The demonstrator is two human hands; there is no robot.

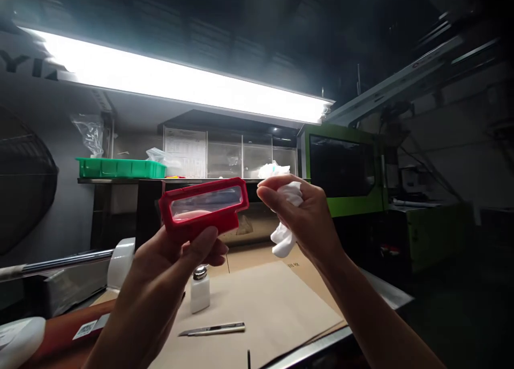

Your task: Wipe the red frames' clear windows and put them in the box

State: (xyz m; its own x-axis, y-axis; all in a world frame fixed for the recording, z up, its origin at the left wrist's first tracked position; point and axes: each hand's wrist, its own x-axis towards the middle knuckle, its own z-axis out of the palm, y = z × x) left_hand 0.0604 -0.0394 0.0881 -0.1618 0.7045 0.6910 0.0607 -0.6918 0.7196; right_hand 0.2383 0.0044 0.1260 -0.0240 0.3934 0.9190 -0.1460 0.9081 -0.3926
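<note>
My left hand (176, 267) grips a red plastic frame (206, 227) with a clear window, holding it up and slightly tilted above the table. Level with it on the right, my right hand (309, 213) is closed round a crumpled white tissue (284, 240), which sticks out above and below the fingers. The tissue and the frame are apart. Below my hands, a small white bottle with a metal cap (200, 291) stands upright on brown cardboard (265, 305). A utility knife (212, 329) lies in front of the bottle.
A green tray (120, 168) sits on the back shelf below a bright lamp (180, 80). A green machine (345, 171) with a dark window stands at right. At lower left are a metal rod (72, 263), a white roll (121, 264) and a brown-red cylinder (68, 334).
</note>
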